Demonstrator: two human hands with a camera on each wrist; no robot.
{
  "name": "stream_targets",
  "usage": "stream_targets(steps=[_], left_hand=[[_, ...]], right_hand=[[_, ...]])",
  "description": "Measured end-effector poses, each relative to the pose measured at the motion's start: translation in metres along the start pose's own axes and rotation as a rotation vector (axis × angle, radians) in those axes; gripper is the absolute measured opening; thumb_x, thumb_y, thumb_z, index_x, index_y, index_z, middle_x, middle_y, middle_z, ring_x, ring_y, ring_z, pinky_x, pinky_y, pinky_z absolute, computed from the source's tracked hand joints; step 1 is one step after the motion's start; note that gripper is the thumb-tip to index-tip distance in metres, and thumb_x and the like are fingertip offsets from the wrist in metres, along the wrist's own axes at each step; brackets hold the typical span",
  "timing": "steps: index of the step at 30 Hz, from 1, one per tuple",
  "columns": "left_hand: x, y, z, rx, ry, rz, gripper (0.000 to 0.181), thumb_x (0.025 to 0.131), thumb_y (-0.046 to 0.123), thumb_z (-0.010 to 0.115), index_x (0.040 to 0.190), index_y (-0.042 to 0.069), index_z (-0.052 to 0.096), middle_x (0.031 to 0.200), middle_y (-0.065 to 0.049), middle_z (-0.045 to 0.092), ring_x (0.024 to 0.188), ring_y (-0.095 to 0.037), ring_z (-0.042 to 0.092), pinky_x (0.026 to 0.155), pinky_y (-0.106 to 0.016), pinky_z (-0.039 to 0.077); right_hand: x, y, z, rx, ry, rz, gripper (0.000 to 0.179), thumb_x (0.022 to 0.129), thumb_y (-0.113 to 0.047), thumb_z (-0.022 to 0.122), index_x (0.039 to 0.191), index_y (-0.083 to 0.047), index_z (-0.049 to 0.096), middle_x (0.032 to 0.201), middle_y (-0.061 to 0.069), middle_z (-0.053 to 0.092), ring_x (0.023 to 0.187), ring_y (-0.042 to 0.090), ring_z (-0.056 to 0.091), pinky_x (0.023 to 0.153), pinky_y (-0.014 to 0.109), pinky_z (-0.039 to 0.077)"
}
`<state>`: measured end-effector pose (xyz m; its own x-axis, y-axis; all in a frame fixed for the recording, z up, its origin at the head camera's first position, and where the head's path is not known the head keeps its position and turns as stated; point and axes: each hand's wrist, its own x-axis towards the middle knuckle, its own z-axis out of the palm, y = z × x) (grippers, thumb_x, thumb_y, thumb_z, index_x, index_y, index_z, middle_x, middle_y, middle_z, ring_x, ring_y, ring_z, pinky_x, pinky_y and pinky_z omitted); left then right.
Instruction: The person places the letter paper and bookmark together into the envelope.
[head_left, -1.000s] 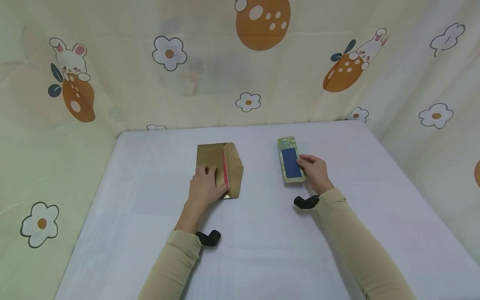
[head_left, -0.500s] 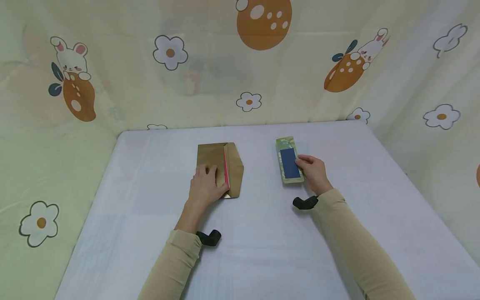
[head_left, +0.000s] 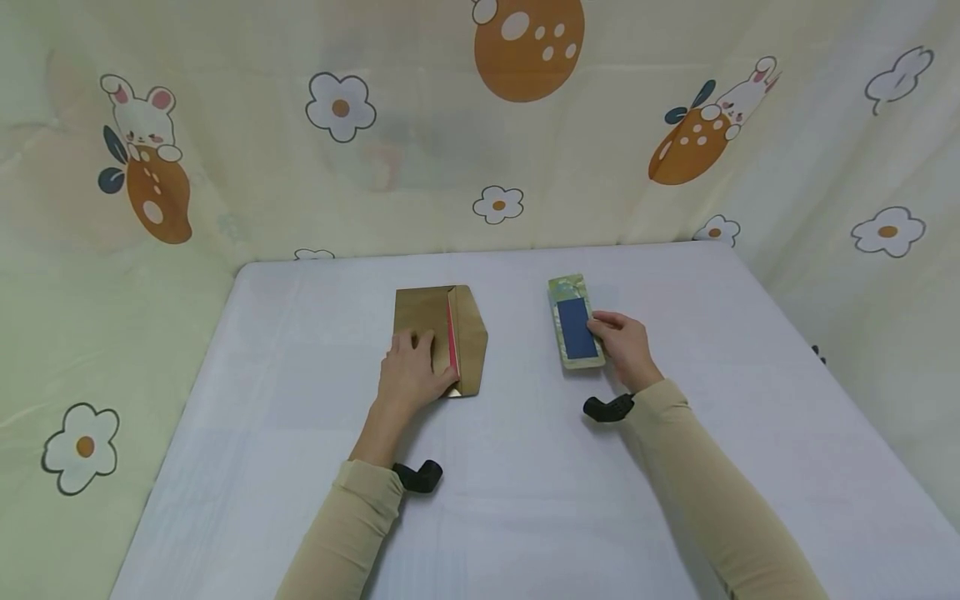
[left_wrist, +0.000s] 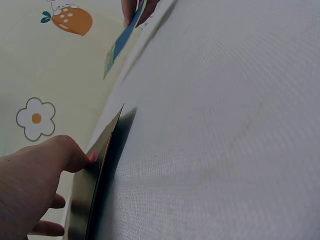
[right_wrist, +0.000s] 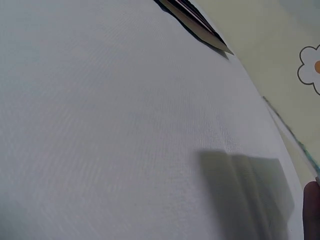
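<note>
Pale curtains (head_left: 420, 167) printed with white-petalled flowers, rabbits and spotted orange shapes are hung behind and on both sides of a surface covered with white cloth (head_left: 510, 517). On the left half of this surface, near its middle, a brown envelope (head_left: 420, 310) is placed with its pointed flap (head_left: 472, 342) opened out toward the right. Along the mouth, a narrow red strip (head_left: 452, 332) is shown. By the left hand (head_left: 406, 371) the envelope is gripped, the fingers being spread over its face and the thumb set at the near end of the mouth, beside the red. To the right, well apart from the envelope, a slim green packet (head_left: 576, 325) with a dark blue panel is pinched along its right edge by the right hand (head_left: 628, 350); it is held above the cloth, onto which its shadow is thrown. Both arms are covered by beige sleeves (head_left: 712, 483), and a small black device (head_left: 420, 477) is worn at each wrist.
</note>
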<state>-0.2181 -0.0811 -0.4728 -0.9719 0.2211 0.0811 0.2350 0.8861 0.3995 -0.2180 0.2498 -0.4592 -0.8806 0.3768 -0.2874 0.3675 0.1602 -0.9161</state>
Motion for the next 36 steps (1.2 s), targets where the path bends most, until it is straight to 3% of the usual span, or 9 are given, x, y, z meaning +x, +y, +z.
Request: stream_targets(steps=[4, 11, 21, 36], left_hand=[[-0.001, -0.001, 0.001, -0.013, 0.001, -0.002, 0.073, 0.079, 0.049, 0.061, 0.138, 0.009, 0.047, 0.136, -0.020, 0.040, 0.124, -0.035, 0.044, 0.091, -0.054, 0.045], [-0.002, -0.001, 0.002, -0.017, -0.001, -0.008, 0.072, 0.079, 0.049, 0.062, 0.138, 0.009, 0.047, 0.136, -0.020, 0.040, 0.125, -0.035, 0.044, 0.091, -0.054, 0.045], [-0.002, -0.001, 0.000, -0.021, 0.001, -0.001, 0.072, 0.080, 0.050, 0.063, 0.138, 0.009, 0.047, 0.137, -0.021, 0.040, 0.123, -0.037, 0.046, 0.092, -0.054, 0.045], [0.001, -0.002, 0.001, -0.020, 0.002, -0.002, 0.073, 0.080, 0.050, 0.060, 0.138, 0.008, 0.047, 0.138, -0.021, 0.039, 0.121, -0.039, 0.048, 0.092, -0.053, 0.045]], right_hand=[[-0.001, 0.000, 0.001, 0.000, -0.010, 0.003, 0.047, 0.094, -0.024, 0.057, 0.137, -0.006, 0.049, 0.121, 0.006, 0.054, 0.106, 0.009, 0.053, 0.097, 0.025, 0.042], [-0.001, 0.003, 0.004, -0.026, -0.009, -0.006, 0.046, 0.094, -0.023, 0.057, 0.136, -0.006, 0.051, 0.118, 0.005, 0.055, 0.101, 0.006, 0.053, 0.085, 0.016, 0.044], [0.000, 0.007, 0.008, -0.031, -0.022, 0.006, 0.046, 0.094, -0.025, 0.056, 0.137, -0.008, 0.050, 0.125, 0.008, 0.053, 0.108, 0.010, 0.053, 0.093, 0.021, 0.044], [0.000, 0.013, 0.015, -0.052, -0.023, 0.001, 0.046, 0.094, -0.026, 0.057, 0.136, -0.009, 0.051, 0.128, 0.011, 0.054, 0.106, 0.011, 0.055, 0.085, 0.019, 0.045]])
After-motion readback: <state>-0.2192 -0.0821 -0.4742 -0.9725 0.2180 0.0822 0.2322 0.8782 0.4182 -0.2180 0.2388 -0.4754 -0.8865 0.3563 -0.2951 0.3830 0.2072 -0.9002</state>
